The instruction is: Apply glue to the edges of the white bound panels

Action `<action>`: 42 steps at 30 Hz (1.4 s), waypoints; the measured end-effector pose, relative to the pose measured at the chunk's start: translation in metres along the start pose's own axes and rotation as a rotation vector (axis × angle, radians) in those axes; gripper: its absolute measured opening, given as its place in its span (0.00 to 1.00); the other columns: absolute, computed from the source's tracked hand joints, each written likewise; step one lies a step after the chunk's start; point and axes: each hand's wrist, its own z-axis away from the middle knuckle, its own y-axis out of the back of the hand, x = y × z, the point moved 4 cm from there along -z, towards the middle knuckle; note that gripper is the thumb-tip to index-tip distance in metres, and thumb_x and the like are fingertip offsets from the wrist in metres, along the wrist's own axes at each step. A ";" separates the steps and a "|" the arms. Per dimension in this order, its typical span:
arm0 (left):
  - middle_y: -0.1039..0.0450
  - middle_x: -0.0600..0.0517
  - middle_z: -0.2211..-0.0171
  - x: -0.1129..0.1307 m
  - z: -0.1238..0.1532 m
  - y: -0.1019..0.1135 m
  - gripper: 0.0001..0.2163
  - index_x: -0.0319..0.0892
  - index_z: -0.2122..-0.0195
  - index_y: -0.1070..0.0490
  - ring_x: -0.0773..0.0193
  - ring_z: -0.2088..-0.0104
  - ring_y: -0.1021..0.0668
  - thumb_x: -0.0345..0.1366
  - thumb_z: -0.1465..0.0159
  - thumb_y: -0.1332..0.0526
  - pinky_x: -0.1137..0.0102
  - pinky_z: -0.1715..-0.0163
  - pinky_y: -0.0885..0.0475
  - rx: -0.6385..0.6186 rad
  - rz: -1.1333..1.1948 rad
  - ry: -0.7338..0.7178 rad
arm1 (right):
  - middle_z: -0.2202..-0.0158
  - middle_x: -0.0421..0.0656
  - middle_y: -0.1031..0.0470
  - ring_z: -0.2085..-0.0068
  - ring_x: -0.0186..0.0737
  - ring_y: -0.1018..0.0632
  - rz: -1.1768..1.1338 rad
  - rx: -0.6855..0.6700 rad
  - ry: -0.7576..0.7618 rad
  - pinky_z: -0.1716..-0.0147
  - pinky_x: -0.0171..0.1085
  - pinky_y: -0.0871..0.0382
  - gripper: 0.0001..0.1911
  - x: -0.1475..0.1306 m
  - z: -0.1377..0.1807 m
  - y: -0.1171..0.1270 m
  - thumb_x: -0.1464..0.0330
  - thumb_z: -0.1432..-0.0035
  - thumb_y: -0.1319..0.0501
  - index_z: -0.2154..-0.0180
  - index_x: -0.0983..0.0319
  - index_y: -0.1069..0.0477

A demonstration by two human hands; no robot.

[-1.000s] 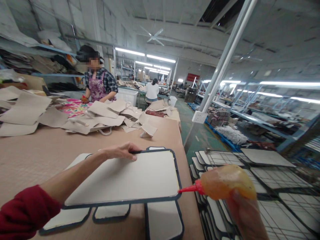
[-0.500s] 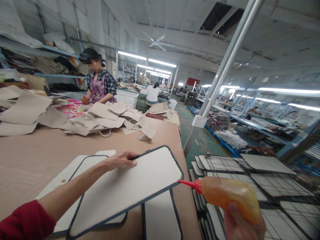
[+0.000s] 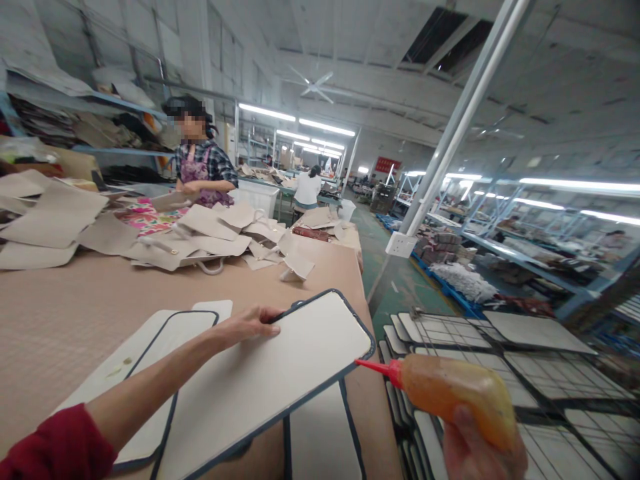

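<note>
The left hand pinches the white panel by its far edge, tilted above the table; it looks light and fairly stiff, best gripped along its dark rim. The right hand wraps the bottle, probably soft and squeezable, red nozzle at the panel's right corner. Other panels lie partly beneath, beige pieces heap beyond, and stacked panels crowd the right.

Smooth plastic bottle; matt panel
</note>
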 end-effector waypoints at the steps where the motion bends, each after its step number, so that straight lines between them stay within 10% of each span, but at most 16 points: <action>1: 0.20 0.52 0.64 0.000 0.000 -0.001 0.21 0.39 0.52 0.22 0.60 0.63 0.24 0.41 0.47 0.33 0.73 0.65 0.32 0.002 0.004 0.001 | 0.66 0.40 0.23 0.67 0.39 0.24 0.006 -0.012 0.001 0.71 0.34 0.28 0.26 0.001 0.000 0.000 0.64 0.60 0.24 0.57 0.59 0.27; 42: 0.21 0.49 0.69 0.017 -0.034 -0.020 0.22 0.35 0.60 0.22 0.63 0.74 0.24 0.40 0.56 0.29 0.72 0.74 0.31 0.079 0.108 0.026 | 0.66 0.48 0.21 0.72 0.45 0.21 0.099 -0.154 0.023 0.79 0.37 0.26 0.28 0.014 0.019 0.007 0.62 0.58 0.25 0.54 0.61 0.27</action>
